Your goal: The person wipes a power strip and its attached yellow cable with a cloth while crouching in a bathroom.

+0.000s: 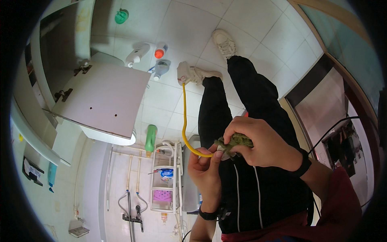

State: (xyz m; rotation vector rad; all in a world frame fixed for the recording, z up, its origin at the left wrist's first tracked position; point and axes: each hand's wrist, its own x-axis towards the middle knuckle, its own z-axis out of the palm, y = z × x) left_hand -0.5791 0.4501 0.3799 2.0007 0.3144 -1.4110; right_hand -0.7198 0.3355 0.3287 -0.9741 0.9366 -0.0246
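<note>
A thin yellow rod or tube (184, 117) curves down from a white piece (184, 74) beside my left shoe. My left hand (204, 173) pinches its near end between thumb and fingers. Against that end, my right hand (260, 143) grips a fuzzy olive-green cloth (240, 140); whether it is a cloth or a pad is hard to tell. A small whitish bit (226, 152) shows between the two hands, partly hidden by the fingers. Both hands are close together above my dark trousers (217, 109).
An open white cabinet door (105, 101) juts in at left. Bottles stand or lie on the tiles: a white one (138, 54), an orange-capped one (160, 50), a clear one (161, 69), a green one (150, 139). A white rack (165, 187) is near my left arm; a doorway is right.
</note>
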